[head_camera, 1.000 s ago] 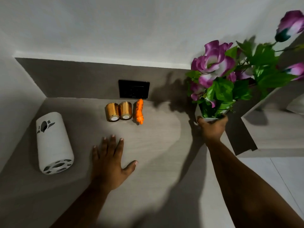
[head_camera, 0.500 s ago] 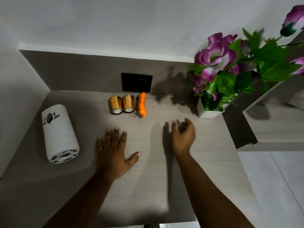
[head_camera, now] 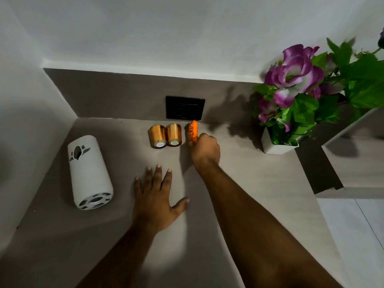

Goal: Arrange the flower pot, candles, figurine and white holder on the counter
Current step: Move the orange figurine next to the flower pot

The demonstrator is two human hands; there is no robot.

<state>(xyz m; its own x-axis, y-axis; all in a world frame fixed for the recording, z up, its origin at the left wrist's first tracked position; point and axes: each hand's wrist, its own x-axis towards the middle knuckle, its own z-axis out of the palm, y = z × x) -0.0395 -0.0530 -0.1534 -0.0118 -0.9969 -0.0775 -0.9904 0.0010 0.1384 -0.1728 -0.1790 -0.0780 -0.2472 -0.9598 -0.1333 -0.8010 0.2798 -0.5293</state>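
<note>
An orange striped figurine (head_camera: 192, 133) is reached by the right hand (head_camera: 205, 150) at the back of the counter (head_camera: 249, 183).

The figurine, orange with thin black stripes, stands below a black wall plate (head_camera: 185, 108), just right of two gold candles (head_camera: 165, 135) lying side by side. The right hand is curled against its lower end; whether it is actually gripped cannot be told. The left hand (head_camera: 154, 196) is laid flat, fingers spread, holding nothing. A white holder (head_camera: 89, 171) with cut-out openings lies on its side at left; the white flower pot (head_camera: 277, 143) with purple flowers stands at right.
</note>
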